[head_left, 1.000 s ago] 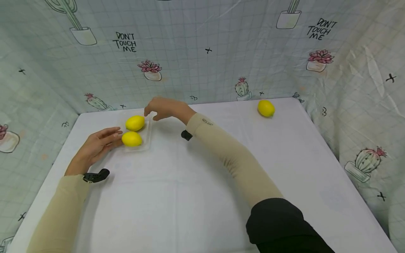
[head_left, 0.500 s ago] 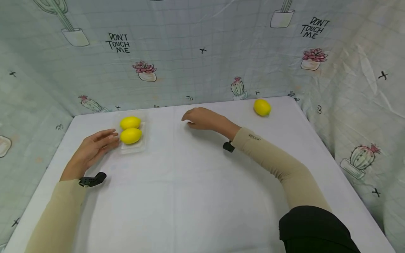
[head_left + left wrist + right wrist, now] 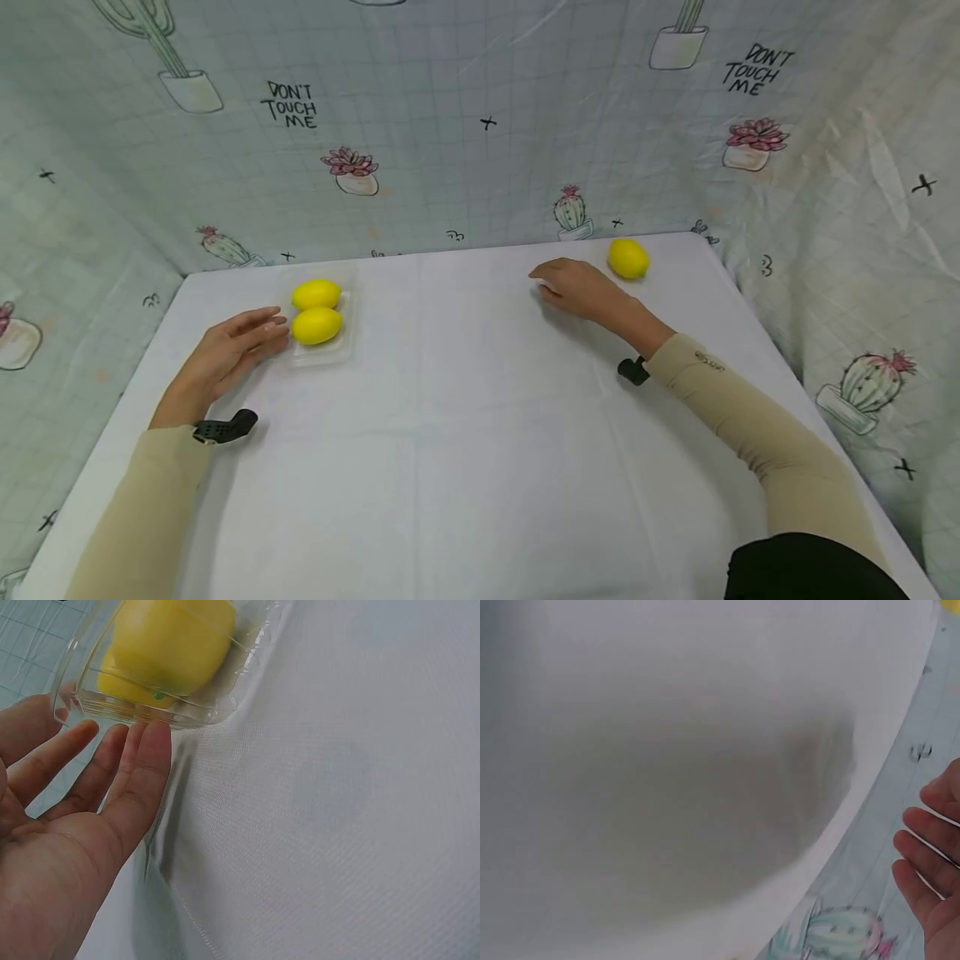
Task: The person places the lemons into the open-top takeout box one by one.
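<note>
The tray (image 3: 196, 714) is of thin, transparent plastic, glossy and with bright reflections along its ribbed wall, while the yellow lemons (image 3: 317, 326) have a smooth skin with only a soft sheen. The white tablecloth (image 3: 480, 483) is matt and shows a fine woven grain from near, and the printed backdrop (image 3: 420, 158) looks like a thin, creased sheet with slightly shiny folds, cloth or plastic I cannot tell. The beige sleeves (image 3: 135, 517) are of matt, softly wrinkled cloth, and the black wrist device (image 3: 225, 427) seems to be dull plastic.
</note>
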{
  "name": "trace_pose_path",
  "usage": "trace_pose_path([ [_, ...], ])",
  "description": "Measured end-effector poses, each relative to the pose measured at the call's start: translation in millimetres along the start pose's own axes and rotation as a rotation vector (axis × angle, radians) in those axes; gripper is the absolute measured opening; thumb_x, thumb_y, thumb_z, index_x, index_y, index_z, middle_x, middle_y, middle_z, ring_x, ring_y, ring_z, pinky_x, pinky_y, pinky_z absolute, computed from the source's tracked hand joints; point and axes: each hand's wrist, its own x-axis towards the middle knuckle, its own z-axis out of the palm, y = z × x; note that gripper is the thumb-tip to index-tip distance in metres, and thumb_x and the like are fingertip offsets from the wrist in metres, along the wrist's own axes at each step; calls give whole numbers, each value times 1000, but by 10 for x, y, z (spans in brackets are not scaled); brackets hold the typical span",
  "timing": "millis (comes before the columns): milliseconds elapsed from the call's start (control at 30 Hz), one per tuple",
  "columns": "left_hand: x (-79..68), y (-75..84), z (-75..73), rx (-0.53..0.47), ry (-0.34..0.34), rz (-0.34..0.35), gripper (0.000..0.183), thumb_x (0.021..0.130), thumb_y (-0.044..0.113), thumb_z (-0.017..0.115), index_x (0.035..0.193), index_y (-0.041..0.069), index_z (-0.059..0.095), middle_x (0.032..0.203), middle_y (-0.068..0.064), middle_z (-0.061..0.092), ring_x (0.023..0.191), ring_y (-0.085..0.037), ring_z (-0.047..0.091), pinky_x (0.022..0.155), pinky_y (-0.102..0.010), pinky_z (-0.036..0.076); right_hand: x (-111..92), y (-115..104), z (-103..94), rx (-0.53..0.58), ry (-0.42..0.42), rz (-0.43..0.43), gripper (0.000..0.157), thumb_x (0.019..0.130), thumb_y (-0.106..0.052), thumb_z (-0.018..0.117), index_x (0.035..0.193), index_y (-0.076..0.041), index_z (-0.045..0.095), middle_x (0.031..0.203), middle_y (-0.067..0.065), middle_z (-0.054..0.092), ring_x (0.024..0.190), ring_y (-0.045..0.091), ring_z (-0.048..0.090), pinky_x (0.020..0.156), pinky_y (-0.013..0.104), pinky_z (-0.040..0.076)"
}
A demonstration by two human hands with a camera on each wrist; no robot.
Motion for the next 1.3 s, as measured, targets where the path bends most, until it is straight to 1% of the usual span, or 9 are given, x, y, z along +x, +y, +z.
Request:
trace_pose_path([
  [200, -32, -69, -40, -16, 4, -14, 72, 101, 21, 65, 161, 9, 27, 142, -1, 47, 115, -7, 63, 100, -25, 54, -140, 300, -119, -55, 38, 89, 37, 100, -13, 64, 134, 2, 61, 137, 19, 61, 131, 37, 54, 111, 49, 47],
  [333, -48, -95, -59, -65, -3, -9, 72, 101, 19, 64, 161, 9, 27, 138, 1, 49, 112, -6, 65, 98, -25, 55, -185, 537, -212, -81, 112, 142, 34, 101, -12, 61, 131, 4, 63, 133, 23, 62, 129, 40, 54, 108, 53, 48],
  [433, -53, -85, -57, -77, -3, -6, 72, 101, 18, 65, 161, 10, 27, 136, 2, 50, 111, -6, 66, 97, -24, 55, -212, 716, -295, -61, 140, 222, 36, 102, -13, 57, 134, 3, 62, 136, 25, 60, 132, 42, 50, 109, 57, 45],
  [600, -39, -41, -51, -92, -15, 2, 71, 100, 16, 65, 161, 10, 29, 136, 2, 52, 113, -9, 66, 99, -26, 55, -232, 953, -409, 47, 59, 432, 50, 104, -20, 55, 149, 0, 46, 152, 26, 45, 142, 46, 36, 116, 61, 35],
  [700, -25, -21, -48, -99, -10, 2, 70, 100, 15, 65, 160, 10, 30, 135, 2, 53, 112, -9, 66, 98, -26, 55, -234, 1052, -422, 84, -10, 512, 58, 106, -26, 54, 156, -2, 36, 158, 27, 34, 143, 50, 32, 118, 63, 30],
  [800, -19, -11, -36, -103, -6, -2, 70, 99, 15, 67, 160, 10, 31, 134, 2, 52, 112, -10, 66, 98, -27, 55, -231, 1120, -410, 116, -70, 532, 58, 108, -30, 51, 155, 0, 35, 156, 29, 35, 137, 49, 38, 117, 62, 33],
  [967, -11, -28, -20, -115, -23, -5, 73, 99, 15, 67, 160, 8, 28, 137, 0, 49, 113, -10, 66, 100, -28, 55, -220, 1153, -423, 184, -154, 520, 52, 109, -31, 48, 151, -1, 44, 148, 30, 45, 121, 43, 45, 109, 59, 41],
  [1133, -6, -30, -10, -127, -21, 0, 73, 99, 13, 66, 161, 8, 28, 137, 0, 50, 112, -10, 66, 98, -27, 55, -215, 1158, -490, 178, -243, 518, 54, 107, -32, 53, 150, -1, 45, 149, 30, 43, 125, 44, 44, 113, 61, 37],
  [1300, -12, -26, -7, -124, -7, 3, 74, 98, 13, 68, 160, 8, 29, 136, 1, 50, 111, -10, 67, 98, -27, 55, -222, 1184, -509, 184, -272, 504, 55, 105, -32, 57, 149, -1, 45, 147, 32, 44, 129, 46, 44, 113, 63, 38],
])
